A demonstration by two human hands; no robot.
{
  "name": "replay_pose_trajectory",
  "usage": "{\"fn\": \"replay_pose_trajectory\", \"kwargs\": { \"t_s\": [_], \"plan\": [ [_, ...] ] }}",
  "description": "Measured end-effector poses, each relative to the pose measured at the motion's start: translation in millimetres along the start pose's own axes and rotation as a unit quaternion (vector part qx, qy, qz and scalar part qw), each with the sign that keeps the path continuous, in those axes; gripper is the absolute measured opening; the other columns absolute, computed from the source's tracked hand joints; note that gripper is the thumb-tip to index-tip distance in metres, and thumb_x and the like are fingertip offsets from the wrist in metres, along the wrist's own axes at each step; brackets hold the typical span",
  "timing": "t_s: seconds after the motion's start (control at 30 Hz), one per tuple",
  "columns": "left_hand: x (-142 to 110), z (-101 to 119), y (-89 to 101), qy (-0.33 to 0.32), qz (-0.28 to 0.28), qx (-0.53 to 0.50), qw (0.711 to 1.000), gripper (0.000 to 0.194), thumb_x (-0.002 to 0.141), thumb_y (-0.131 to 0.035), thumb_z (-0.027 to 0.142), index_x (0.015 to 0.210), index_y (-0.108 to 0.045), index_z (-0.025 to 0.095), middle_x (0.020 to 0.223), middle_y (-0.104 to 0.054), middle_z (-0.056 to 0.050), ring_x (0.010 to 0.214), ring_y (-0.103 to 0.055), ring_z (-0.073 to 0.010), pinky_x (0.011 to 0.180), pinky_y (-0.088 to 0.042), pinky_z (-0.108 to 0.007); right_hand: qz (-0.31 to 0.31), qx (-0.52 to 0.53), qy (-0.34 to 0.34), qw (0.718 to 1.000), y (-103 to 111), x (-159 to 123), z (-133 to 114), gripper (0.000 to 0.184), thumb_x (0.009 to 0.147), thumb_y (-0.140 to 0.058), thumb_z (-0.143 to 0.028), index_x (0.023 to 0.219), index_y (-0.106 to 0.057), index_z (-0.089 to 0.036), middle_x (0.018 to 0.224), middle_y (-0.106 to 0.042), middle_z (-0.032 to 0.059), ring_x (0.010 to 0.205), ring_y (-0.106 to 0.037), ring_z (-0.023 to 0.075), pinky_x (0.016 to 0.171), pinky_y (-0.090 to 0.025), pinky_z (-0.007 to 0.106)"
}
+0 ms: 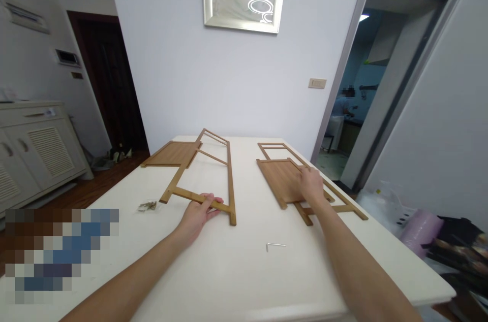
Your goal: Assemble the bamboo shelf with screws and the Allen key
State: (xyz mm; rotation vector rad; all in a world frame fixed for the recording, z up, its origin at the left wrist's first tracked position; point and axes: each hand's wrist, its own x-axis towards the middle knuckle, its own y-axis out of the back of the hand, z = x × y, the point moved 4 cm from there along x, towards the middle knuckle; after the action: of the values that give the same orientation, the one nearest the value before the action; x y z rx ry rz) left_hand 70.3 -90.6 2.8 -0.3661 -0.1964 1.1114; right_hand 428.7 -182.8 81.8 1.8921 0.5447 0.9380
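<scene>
My left hand [200,214] is closed around the lower crossbar of a ladder-like wooden side frame [231,180], thumb on top and fingers beneath. Beyond that frame, partly behind it, a wooden panel [168,153] lies on the table. On the right, my right hand [311,185] is closed at the edge of a second wooden panel [280,180]; its fingertips are partly hidden and slightly blurred. This panel rests over another wooden side frame [341,195]. A small L-shaped hex key [275,245] lies between my forearms, and a little bag of screws [148,205] is left of my left hand.
Everything lies on a white table [244,281] against a wall with a framed picture [244,22]. Plastic-wrapped items [415,230] are piled beyond the table's right edge. Through the doorway at the right, a person [339,106] stands in another room. A white cabinet [41,139] stands left.
</scene>
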Motion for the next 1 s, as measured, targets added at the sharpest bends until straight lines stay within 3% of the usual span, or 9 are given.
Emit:
{"fn": "replay_pose_trajectory", "kwargs": {
  "t_s": [0.1,0.17,0.27,0.37,0.5,0.67,0.8,0.9,1.0],
  "plan": [
    [-2,9,-4.6,-0.03,0.005,0.044,0.999,0.04,0.076,-0.069,0.051,0.084,-0.058,0.014,0.095,-0.07,-0.012,0.098,-0.066,-0.0244,0.088,-0.055,-0.042,-0.065,0.097,0.209,0.971,-22,-40,-80,0.037,0.096,-0.04,-0.042,0.117,-0.063,-0.022,0.111,-0.062,0.0091,0.093,-0.06,0.0185,0.087,-0.045,0.031],
    [-4,15,-8.8,-0.058,0.007,0.087,0.995,0.044,0.076,-0.066,0.056,0.083,-0.058,0.013,0.091,-0.069,-0.01,0.093,-0.067,-0.0231,0.084,-0.056,-0.04,-0.14,0.199,0.35,0.905,-36,-78,-127,0.039,0.095,-0.044,-0.046,0.118,-0.061,-0.02,0.107,-0.062,0.0084,0.078,-0.06,0.0153,0.081,-0.047,0.03],
    [-6,18,-15.3,-0.082,0.0,0.127,0.988,0.049,0.074,-0.063,0.062,0.082,-0.057,0.014,0.082,-0.065,-0.006,0.084,-0.066,-0.0212,0.077,-0.057,-0.037,-0.191,0.242,0.427,0.85,-45,-119,-164,0.038,0.092,-0.051,-0.044,0.123,-0.056,-0.022,0.109,-0.06,0.0077,0.082,-0.06,0.0155,0.079,-0.047,0.029],
    [-5,16,-16.6,-0.102,0.003,0.154,0.983,0.049,0.075,-0.061,0.064,0.082,-0.055,0.016,0.077,-0.06,-0.002,0.078,-0.063,-0.0184,0.067,-0.056,-0.031,-0.213,0.209,0.446,0.844,-45,-134,-173,0.029,0.095,-0.044,-0.036,0.115,-0.057,-0.02,0.103,-0.063,0.0081,0.086,-0.06,0.0176,0.077,-0.045,0.029],
    [-1,11,-13.4,-0.126,0.001,0.252,0.96,0.046,0.082,-0.051,0.062,0.085,-0.055,0.016,0.073,-0.054,0.001,0.063,-0.053,-0.0122,0.056,-0.046,-0.024,-0.215,0.159,0.444,0.855,-41,-129,-174,0.031,0.098,-0.037,-0.036,0.117,-0.053,-0.019,0.104,-0.065,0.0095,0.09,-0.061,0.0196,0.078,-0.043,0.029],
    [-3,13,-15.9,-0.136,-0.009,0.325,0.936,0.039,0.087,-0.047,0.056,0.086,-0.053,0.017,0.075,-0.053,0.001,0.068,-0.051,-0.0126,0.066,-0.044,-0.026,-0.221,0.078,0.439,0.867,-42,-128,-179,0.034,0.099,-0.03,-0.045,0.097,-0.052,-0.019,0.091,-0.067,0.0079,0.078,-0.062,0.0191,0.067,-0.038,0.027],
    [-8,29,-14.1,-0.13,-0.11,0.395,0.903,0.036,0.085,-0.051,0.052,0.088,-0.06,0.017,0.08,-0.06,-0.001,0.074,-0.055,-0.0148,0.07,-0.044,-0.026,-0.217,0.067,0.433,0.872,-46,-129,-178,0.028,0.1,-0.029,-0.041,0.094,-0.047,-0.019,0.089,-0.066,0.0082,0.076,-0.061,0.0192,0.065,-0.035,0.027],
    [-8,55,12.5,-0.106,-0.178,0.466,0.86,0.037,0.07,-0.07,0.047,0.093,-0.068,0.018,0.082,-0.067,-0.002,0.074,-0.06,-0.0166,0.067,-0.045,-0.025,-0.222,0.093,0.416,0.877,-43,-130,-177,0.028,0.1,-0.03,-0.042,0.088,-0.044,-0.02,0.081,-0.064,0.0073,0.071,-0.06,0.0202,0.062,-0.033,0.029],
    [0,93,65.3,-0.077,-0.103,0.526,0.841,0.037,0.07,-0.069,0.041,0.099,-0.071,0.019,0.088,-0.071,-0.005,0.075,-0.064,-0.0181,0.065,-0.046,-0.024,-0.259,0.169,0.387,0.869,-37,-134,-177,0.03,0.099,-0.029,-0.046,0.084,-0.039,-0.023,0.07,-0.061,0.0032,0.062,-0.059,0.0189,0.059,-0.034,0.029]
  ]
}}
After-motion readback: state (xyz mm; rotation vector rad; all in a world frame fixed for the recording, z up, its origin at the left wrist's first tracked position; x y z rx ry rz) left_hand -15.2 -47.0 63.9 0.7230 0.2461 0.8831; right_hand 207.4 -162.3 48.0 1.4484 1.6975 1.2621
